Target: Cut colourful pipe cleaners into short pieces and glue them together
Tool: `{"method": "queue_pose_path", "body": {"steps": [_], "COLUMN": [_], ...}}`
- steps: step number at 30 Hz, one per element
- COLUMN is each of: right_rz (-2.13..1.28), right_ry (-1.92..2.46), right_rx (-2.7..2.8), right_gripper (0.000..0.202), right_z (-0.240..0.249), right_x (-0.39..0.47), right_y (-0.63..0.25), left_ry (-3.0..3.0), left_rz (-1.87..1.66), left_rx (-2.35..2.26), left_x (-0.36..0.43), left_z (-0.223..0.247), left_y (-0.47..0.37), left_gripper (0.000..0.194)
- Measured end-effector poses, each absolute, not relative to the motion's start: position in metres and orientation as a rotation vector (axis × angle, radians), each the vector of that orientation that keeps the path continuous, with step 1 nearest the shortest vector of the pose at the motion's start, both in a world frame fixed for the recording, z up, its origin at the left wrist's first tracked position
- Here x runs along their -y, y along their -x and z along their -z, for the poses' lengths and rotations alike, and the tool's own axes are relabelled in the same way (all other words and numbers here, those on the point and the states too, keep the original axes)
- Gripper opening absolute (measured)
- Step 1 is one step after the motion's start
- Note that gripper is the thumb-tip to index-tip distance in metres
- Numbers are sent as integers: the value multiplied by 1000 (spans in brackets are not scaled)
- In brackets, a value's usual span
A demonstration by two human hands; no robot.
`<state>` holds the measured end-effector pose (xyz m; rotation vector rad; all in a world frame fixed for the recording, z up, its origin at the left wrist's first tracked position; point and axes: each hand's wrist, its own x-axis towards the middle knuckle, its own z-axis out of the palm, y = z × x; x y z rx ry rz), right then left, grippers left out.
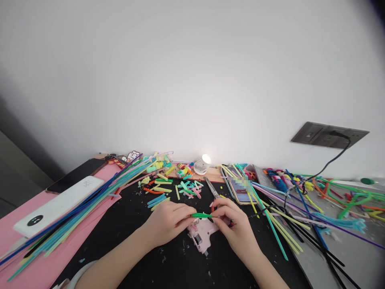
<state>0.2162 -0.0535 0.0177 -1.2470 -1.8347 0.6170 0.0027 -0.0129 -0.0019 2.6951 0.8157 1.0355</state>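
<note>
A short green pipe cleaner piece (202,215) stretches level between my two hands, above the black work surface (168,261). My left hand (171,218) pinches its left end between thumb and fingers. At the other end, my right hand (234,222) has thumb and fingertips closed on it. Directly beneath lies a small pink glue gun (204,240), its upper part partly covered by the green piece and my right hand. Scissors (211,187) rest just behind my right hand, their handles mostly hidden by the fingers. Whether the green piece is one strand or several, I cannot tell.
Cut pipe cleaner pieces (159,186) lie behind my left hand. Long pipe cleaners (99,206) cross a white power bank (57,204) at left; others (278,224) spread at right over a phone (240,190). A paper cup (202,164) stands by the wall. A black cable (327,165) hangs from the socket.
</note>
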Motion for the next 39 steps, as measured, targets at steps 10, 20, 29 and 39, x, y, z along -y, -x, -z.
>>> {"method": "queue_pose_path", "body": {"steps": [10,20,29,39], "right_rz": [-707,-698,-676,-636], "right_ry": [1202,1209,1217,1206], "right_rx": [1867,1878,1875,1883], "right_gripper": [12,13,14,14], "right_z": [-15,-15,-15,-15], "right_x": [55,56,55,55], "right_y": [-214,-214,-215,-217], "left_ry": [-2673,-2402,-2269,-2240], "left_rz": [-1030,-1062,-993,-989], "left_rx": [-710,-762,-844,-870], "left_x": [14,18,17,16], "left_z": [7,2,1,-1], "left_y": [-7,-13,-8,-10], "left_gripper": [14,14,10,11]}}
